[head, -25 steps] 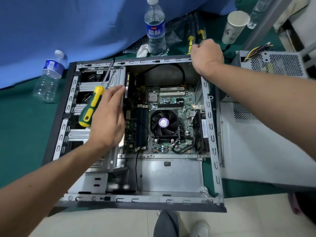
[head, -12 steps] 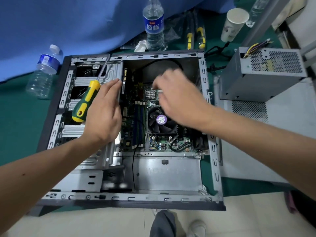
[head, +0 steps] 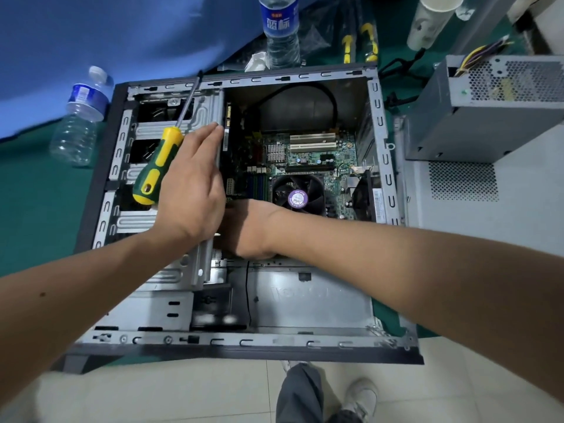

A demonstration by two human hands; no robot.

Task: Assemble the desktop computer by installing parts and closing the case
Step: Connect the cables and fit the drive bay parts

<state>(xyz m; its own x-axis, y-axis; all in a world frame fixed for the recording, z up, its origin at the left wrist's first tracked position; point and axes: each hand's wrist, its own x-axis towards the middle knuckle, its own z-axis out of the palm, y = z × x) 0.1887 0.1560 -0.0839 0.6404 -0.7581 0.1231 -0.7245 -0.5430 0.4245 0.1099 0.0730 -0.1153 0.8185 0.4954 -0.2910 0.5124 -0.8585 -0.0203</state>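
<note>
We've got the open computer case (head: 244, 343) flat on the counter, our left hand (head: 192, 190) clasping the screwdriver (head: 158, 166) while its fingers rest on the drive cage (head: 171, 126). Our right hand (head: 247, 230) dips beside the motherboard (head: 305, 160), its fingers hidden, so we cannot tell its hold; that board looks stiff but fragile, best held by its edges

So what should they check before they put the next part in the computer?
1. Case open: ok.
2. Screwdriver held in left hand: ok.
3. Right hand fingers holding anything: cannot tell, hidden under the left hand.
4. Fan seated on board: ok.
5. Power supply installed: not ok, sits outside the case.
6. Black cable clear of fan: ok.
</note>
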